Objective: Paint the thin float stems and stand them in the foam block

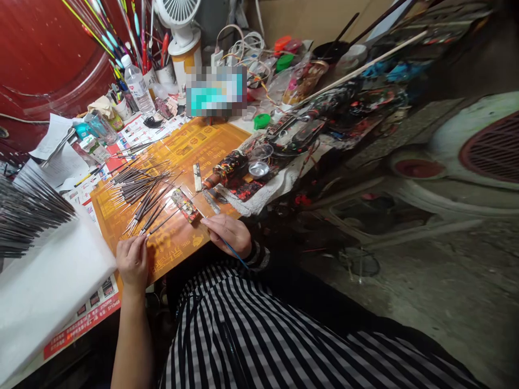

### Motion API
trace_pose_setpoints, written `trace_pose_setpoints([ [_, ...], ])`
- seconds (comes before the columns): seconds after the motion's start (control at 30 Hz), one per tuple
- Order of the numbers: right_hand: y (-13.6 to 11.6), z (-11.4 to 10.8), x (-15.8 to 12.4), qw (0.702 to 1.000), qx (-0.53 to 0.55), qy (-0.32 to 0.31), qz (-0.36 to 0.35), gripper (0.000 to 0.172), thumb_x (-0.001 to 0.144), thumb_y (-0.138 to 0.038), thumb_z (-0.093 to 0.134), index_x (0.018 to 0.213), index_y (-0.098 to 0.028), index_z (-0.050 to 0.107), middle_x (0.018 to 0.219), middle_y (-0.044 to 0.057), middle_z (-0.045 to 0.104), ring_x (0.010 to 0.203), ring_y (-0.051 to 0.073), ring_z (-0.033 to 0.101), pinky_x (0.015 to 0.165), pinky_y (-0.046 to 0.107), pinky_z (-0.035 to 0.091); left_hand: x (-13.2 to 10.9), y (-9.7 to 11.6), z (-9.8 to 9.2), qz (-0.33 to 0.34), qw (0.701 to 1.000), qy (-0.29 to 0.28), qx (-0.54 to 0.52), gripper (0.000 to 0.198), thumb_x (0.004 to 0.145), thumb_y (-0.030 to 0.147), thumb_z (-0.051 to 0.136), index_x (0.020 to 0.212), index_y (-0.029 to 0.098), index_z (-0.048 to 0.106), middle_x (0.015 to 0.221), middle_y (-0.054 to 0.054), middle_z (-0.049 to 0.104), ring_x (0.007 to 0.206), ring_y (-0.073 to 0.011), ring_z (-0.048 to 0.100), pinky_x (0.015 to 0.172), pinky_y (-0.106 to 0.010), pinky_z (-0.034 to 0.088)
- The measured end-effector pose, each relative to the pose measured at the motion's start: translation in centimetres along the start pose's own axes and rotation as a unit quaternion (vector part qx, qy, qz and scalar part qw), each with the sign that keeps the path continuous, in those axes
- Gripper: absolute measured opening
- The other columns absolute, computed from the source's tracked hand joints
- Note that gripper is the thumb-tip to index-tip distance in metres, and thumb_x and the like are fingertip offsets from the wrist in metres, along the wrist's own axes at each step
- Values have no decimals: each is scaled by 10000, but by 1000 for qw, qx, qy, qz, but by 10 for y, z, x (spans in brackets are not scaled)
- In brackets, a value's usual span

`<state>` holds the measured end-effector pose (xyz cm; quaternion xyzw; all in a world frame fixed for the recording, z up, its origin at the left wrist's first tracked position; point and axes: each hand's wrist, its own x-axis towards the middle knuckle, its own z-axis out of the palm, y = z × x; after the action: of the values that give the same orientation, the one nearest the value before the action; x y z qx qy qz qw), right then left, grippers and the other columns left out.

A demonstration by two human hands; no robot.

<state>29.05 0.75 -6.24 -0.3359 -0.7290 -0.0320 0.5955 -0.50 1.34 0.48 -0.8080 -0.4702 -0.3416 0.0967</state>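
My left hand (132, 258) is closed at the front edge of the orange mat (170, 265), pinching the near end of a slim dark fishing float (164, 220). My right hand (230, 235) grips a thin paintbrush (232, 249) with a blue handle; its slender front part points forward and left. Just beyond that hand lies a small paint-spattered block (184, 205), with the brush crossing close to it. A loose pile of similar dark floats (140, 181) with pale thin tips spreads over the mat ahead of my left hand.
White foam (52, 292) with many dark floats (32, 216) stuck in it stands at left. Behind are a water bottle (138, 84), a white fan (178, 13) and bright floats. Paint-caked tools (231, 167), a clear cup (258, 169) and a white cloth (263, 197) lie right.
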Motion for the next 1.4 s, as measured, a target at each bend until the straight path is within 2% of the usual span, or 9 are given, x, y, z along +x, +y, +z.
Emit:
trace_pose_setpoints([
  [0.13,-15,16,1,999,38,-7,-20,582,956,-96,568,1519,-178,443,1108,120,756,1028,205,734,895,344,641,-3,0,1,-15,1000,-6,-2,159,965,234,599,1077,219,712,949,-72,723,881,-187,624,821,-351,483],
  [0.27,-16,25,-1,1000,23,-15,-12,566,961,-104,568,1506,-211,462,1119,107,755,1013,206,740,884,341,645,-5,1,1,-31,999,-11,-3,167,972,256,587,1069,223,719,939,-71,720,865,-189,625,813,-355,488],
  [0.43,-16,24,-1,1000,-7,-22,-14,597,951,-73,563,1522,-190,434,1089,113,755,1002,211,738,875,344,648,-5,0,2,-17,1000,0,-4,159,963,238,600,1070,223,717,941,-69,725,868,-187,627,813,-348,491],
  [0.87,-16,26,-5,999,-25,-39,3,512,982,-123,545,1483,-212,490,1104,111,748,1003,217,734,873,368,648,-5,1,1,-35,999,-14,-3,167,975,259,582,1059,221,721,956,-70,728,866,-189,629,818,-357,490],
  [1.13,-19,24,3,999,-39,-25,-19,622,955,-67,566,1546,-161,395,1052,131,749,965,229,730,823,369,647,-5,0,1,-28,999,-14,-9,163,974,252,583,1076,228,708,955,-63,720,871,-188,620,822,-351,474],
  [1.4,-19,24,2,999,-36,-29,-29,601,950,-76,578,1525,-148,422,1045,123,754,966,221,734,848,352,641,-5,1,1,-25,1000,-10,-13,158,968,238,593,1072,227,711,958,-64,722,873,-189,618,824,-349,471],
])
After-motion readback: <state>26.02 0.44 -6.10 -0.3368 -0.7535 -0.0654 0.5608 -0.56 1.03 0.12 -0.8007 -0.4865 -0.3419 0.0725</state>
